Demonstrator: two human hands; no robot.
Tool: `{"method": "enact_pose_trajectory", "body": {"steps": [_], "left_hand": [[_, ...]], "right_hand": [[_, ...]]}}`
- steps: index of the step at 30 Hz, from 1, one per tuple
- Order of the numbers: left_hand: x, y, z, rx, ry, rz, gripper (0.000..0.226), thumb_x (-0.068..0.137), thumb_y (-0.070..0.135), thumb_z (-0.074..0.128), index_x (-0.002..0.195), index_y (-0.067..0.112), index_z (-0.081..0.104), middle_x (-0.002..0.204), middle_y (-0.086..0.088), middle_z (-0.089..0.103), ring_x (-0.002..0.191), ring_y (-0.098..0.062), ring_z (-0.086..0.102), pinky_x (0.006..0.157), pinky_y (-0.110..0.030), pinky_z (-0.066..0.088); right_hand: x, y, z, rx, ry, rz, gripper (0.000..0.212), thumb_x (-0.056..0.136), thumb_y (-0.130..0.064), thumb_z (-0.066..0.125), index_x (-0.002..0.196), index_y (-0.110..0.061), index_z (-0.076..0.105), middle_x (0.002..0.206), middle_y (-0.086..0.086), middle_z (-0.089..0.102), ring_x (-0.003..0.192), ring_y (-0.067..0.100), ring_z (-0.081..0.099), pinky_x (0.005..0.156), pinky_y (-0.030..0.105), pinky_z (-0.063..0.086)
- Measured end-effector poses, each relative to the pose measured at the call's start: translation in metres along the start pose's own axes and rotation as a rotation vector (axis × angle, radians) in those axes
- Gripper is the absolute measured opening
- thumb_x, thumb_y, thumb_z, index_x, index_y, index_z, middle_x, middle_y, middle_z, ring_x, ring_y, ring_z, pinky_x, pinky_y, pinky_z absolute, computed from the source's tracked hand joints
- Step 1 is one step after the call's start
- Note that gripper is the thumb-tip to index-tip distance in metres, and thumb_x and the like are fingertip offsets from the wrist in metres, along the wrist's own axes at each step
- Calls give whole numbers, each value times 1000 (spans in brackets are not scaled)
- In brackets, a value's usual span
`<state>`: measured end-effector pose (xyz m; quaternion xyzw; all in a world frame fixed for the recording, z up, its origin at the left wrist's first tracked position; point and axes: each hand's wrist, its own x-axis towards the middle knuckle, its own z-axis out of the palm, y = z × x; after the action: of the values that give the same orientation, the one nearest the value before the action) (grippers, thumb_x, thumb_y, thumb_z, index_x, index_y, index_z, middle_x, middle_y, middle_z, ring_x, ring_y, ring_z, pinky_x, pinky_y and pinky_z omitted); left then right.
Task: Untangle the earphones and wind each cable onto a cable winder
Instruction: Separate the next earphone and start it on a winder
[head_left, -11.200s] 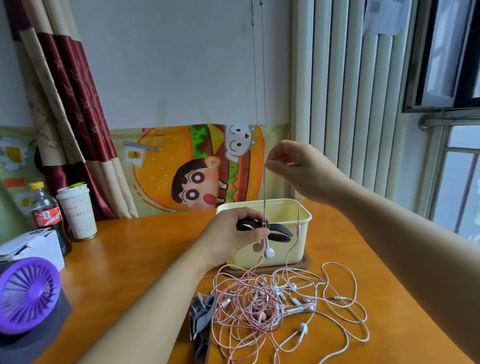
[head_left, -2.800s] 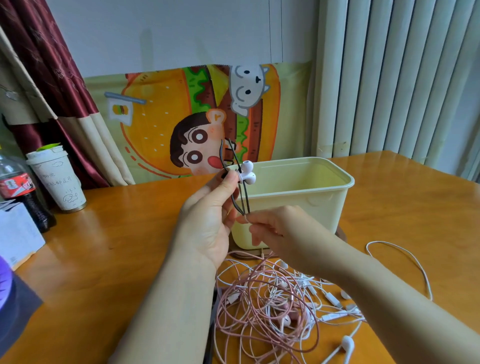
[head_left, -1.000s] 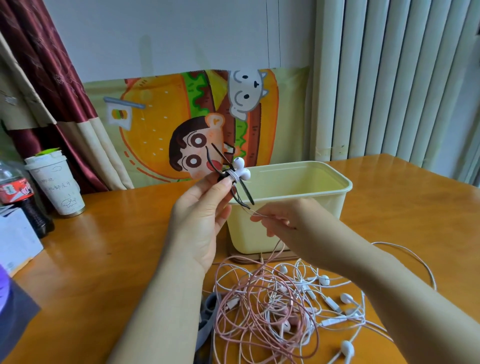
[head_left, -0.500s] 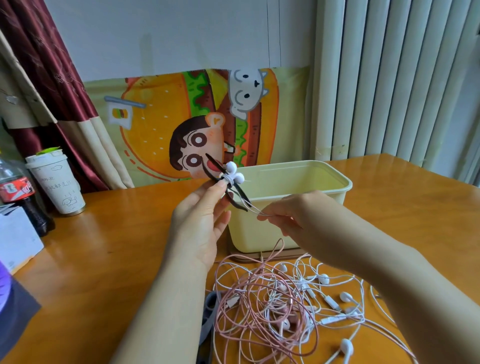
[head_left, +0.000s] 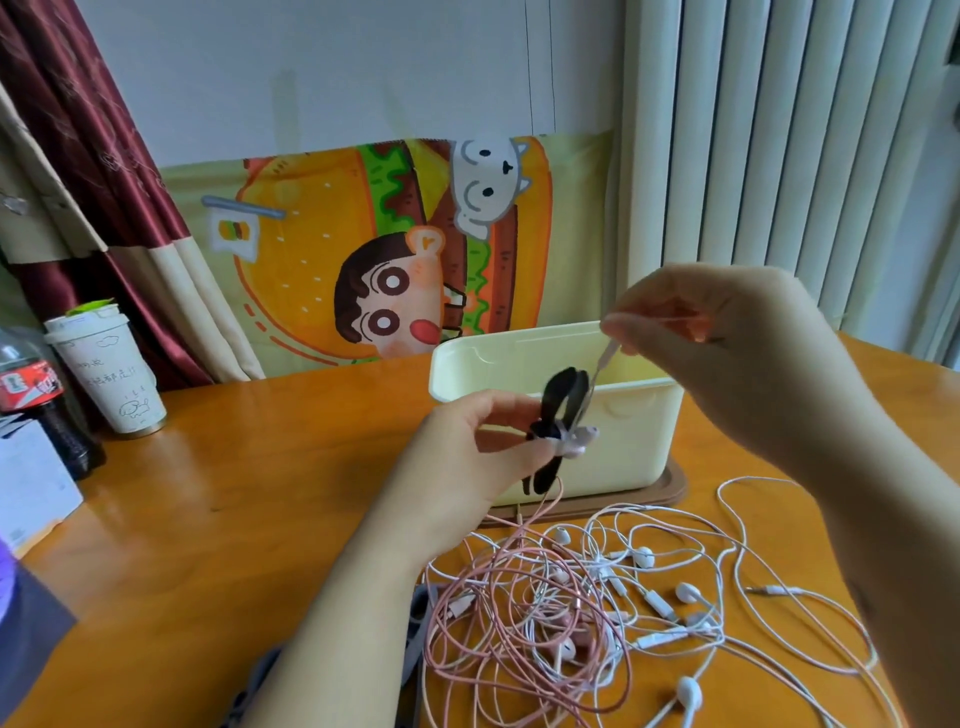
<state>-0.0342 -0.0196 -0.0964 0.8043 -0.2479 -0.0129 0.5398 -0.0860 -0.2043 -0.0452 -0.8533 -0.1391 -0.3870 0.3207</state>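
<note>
The left hand (head_left: 467, 457) pinches a black cable winder (head_left: 558, 395) in front of the cream box (head_left: 634, 441); the right hand (head_left: 727, 353) pinches a pink cable (head_left: 602, 358) taut above it; tangled earphones (head_left: 571, 613) lie on the bench (head_left: 234, 493).

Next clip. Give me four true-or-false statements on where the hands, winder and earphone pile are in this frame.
1. The left hand grips the black winder. True.
2. The right hand lies flat on the table. False: it is raised, pinching a cable above the winder.
3. The tangled earphones lie inside the yellow bin. False: they lie on the table before it.
4. A paper cup stands beside a bottle. True.
</note>
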Motion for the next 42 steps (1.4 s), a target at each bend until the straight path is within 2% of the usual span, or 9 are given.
{"method": "enact_pose_trajectory", "body": {"steps": [7, 13, 16, 20, 25, 30, 35, 38, 42], "left_hand": [[-3, 7, 0, -146, -155, 55, 27, 80, 7, 73, 102, 22, 68, 100, 9, 74, 90, -5, 70, 73, -16, 53], [-4, 13, -2, -550, -213, 121, 32, 77, 5, 68, 109, 9, 67, 111, -6, 72, 110, -22, 65, 98, -33, 51], [0, 13, -5, -783, -135, 79, 30, 75, 5, 64, 102, 12, 73, 111, -10, 71, 105, -22, 65, 95, -33, 51], [3, 13, -14, -822, 61, 117, 23, 77, 14, 62, 90, 22, 79, 103, 1, 75, 100, -11, 67, 87, -21, 52], [7, 4, -24, -873, 266, 50, 39, 76, 17, 60, 114, 15, 64, 117, -7, 69, 98, -13, 64, 83, -23, 51], [8, -1, -22, -721, 295, 49, 30, 88, 16, 58, 117, 15, 65, 118, -7, 70, 112, -19, 64, 93, -32, 48], [8, -8, -18, -363, 396, 112, 16, 90, 14, 66, 101, 26, 67, 99, 10, 75, 100, -6, 68, 91, -30, 51], [6, -5, -14, -141, 382, 143, 19, 89, 16, 67, 97, 33, 63, 92, 22, 72, 90, 6, 66, 77, -12, 49], [4, 1, -7, -81, 242, 110, 20, 84, 24, 73, 97, 35, 62, 98, 16, 71, 95, 0, 66, 84, -19, 49]], "right_hand": [[1, 18, 11, 324, 70, 209, 5, 79, -29, 68, 79, -24, 68, 66, -9, 69, 65, 0, 65, 64, 10, 51], [-4, 29, 38, 674, -53, 469, 20, 71, -31, 66, 76, -11, 68, 66, 4, 67, 63, 11, 62, 60, 16, 50], [-10, 24, 57, 698, -148, 504, 12, 88, -8, 60, 80, -4, 68, 65, 3, 64, 56, 3, 56, 54, 12, 46], [-15, 17, 69, 573, -232, 462, 22, 93, -23, 56, 75, -16, 69, 60, -5, 63, 62, 6, 59, 67, 20, 52], [-17, 3, 66, 377, -282, 349, 19, 90, -35, 58, 88, -22, 72, 63, -4, 63, 64, 8, 60, 66, 22, 50], [-17, -8, 61, 291, -264, 245, 20, 89, -34, 59, 87, -20, 72, 71, 11, 65, 70, 27, 57, 58, 34, 42], [-16, -14, 52, 318, -264, 151, 13, 89, -29, 62, 83, -21, 71, 60, -8, 58, 51, 3, 46, 49, 14, 34], [-12, -13, 43, 248, -200, 108, 11, 87, -28, 63, 79, -26, 70, 68, -15, 66, 65, 4, 60, 58, 17, 45], [-6, -7, 28, 171, -108, 68, 6, 79, -38, 63, 73, -37, 62, 67, -19, 64, 69, 7, 61, 60, 20, 48]]}}
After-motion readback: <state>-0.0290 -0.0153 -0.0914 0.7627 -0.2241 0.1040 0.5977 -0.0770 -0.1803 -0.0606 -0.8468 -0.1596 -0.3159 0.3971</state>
